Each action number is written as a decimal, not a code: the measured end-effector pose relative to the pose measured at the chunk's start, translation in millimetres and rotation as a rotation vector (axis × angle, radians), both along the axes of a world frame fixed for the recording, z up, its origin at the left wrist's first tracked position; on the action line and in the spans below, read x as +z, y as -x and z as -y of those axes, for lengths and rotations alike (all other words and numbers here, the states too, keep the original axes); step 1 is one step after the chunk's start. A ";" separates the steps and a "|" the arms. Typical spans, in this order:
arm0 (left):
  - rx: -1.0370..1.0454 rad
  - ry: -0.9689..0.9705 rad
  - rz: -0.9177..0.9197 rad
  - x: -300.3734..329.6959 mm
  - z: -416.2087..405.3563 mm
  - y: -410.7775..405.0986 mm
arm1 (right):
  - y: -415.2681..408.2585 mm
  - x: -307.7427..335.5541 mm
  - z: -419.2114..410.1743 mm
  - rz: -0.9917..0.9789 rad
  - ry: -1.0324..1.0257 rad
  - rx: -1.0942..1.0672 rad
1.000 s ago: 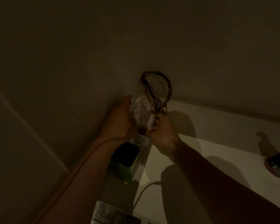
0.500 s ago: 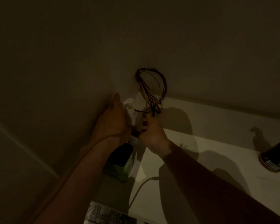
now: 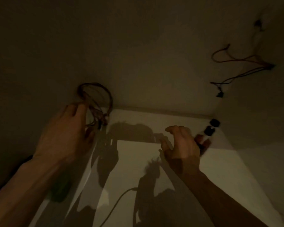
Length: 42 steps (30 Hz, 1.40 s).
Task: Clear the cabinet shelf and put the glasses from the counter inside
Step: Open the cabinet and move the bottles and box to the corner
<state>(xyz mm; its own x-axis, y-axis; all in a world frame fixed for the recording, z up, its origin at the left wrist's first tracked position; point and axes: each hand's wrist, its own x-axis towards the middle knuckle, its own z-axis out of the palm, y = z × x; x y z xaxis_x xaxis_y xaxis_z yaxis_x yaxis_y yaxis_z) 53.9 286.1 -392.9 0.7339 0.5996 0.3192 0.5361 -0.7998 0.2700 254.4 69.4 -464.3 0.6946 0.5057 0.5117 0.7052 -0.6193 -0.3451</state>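
Right hand (image 3: 180, 145) left wires (image 3: 95, 102).

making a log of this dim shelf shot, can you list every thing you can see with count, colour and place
wire bundle: one, dark reddish loops, back left corner, at the left hand's fingertips
loose wires: one tangle, reddish, hanging on the right wall, upper right
small bottles: seemingly two, dark caps, back right corner, just beyond the right hand; blurred
cable: one, dark, lying on the shelf near the front
green object: one, green, low left under the left forearm; mostly hidden
shelf: one, white, bottom of the cabinet
left hand: one, reaching to the wire bundle, grip unclear
right hand: one, fingers spread, empty, near the bottles
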 end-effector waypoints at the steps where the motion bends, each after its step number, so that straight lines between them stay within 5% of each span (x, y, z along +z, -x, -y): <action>1: -0.027 -0.013 -0.013 1.1 10.4 -7.9 | -7.8 4.9 17.4 0.035 -0.031 -0.037; 4: -0.122 -0.032 -0.025 -3.8 39.3 -31.8 | -26.6 13.8 63.9 0.105 -0.122 -0.172; 9: -0.207 -0.020 -0.070 -28.2 66.6 -51.0 | -58.6 3.9 112.5 -0.145 -0.274 -0.475; 19: -0.235 0.033 -0.151 -59.7 64.1 -45.7 | -111.0 -25.2 101.1 -0.640 -0.161 -0.319; 30: -0.232 0.092 -0.096 -75.8 62.2 -50.4 | -123.4 -47.0 80.9 -0.568 -0.300 -0.400; 36: -0.182 0.122 -0.080 -84.4 49.3 -47.6 | -78.9 -32.4 19.6 -0.511 -0.318 -0.142; 40: -0.161 0.119 -0.064 -83.8 38.9 -38.6 | -47.0 -32.8 -48.3 -0.813 -0.417 0.109; 42: -0.146 0.100 -0.052 -80.8 33.9 -30.6 | -27.3 -37.5 -79.8 -0.790 -0.374 0.155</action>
